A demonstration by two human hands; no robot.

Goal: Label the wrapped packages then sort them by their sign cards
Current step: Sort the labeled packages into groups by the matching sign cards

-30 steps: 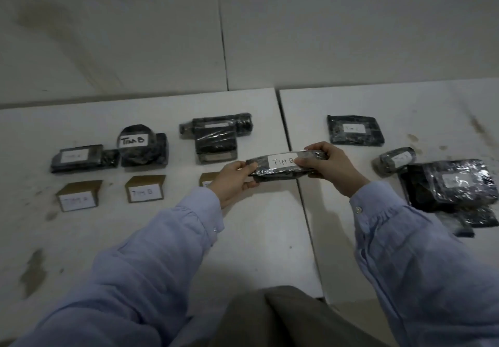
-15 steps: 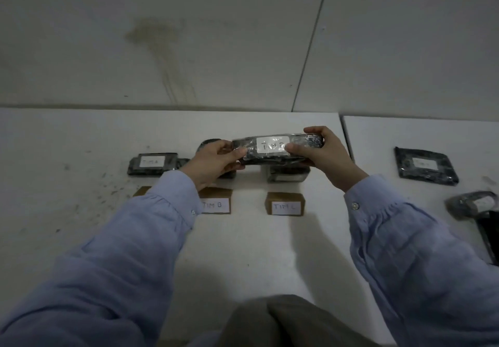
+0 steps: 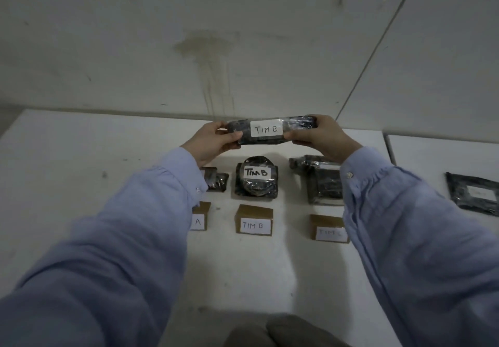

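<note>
A long black wrapped package [image 3: 267, 130] with a white "TIM B" label hangs in the air near the far table edge. My left hand [image 3: 213, 142] grips its left end and my right hand [image 3: 321, 138] its right end. Below it lies a round wrapped package [image 3: 256, 182] labelled "TIM B", behind the brown "TIM B" sign card [image 3: 253, 220]. The "A" sign card [image 3: 200, 219] stands to the left, half hidden by my left sleeve, with a small wrapped package [image 3: 216, 182] behind it. On the right stands the "TIM C" sign card [image 3: 328, 229], with a dark wrapped package [image 3: 321, 182] behind it.
Another labelled black package [image 3: 474, 192] lies on the neighbouring white table [image 3: 432, 152] at the right. A stained wall [image 3: 205, 49] rises directly behind the tables. My knees [image 3: 278, 332] show at the bottom edge.
Both hands have carried the long package left and farther back, from above the table gap to beyond the round "TIM B" package. The view has turned left.
</note>
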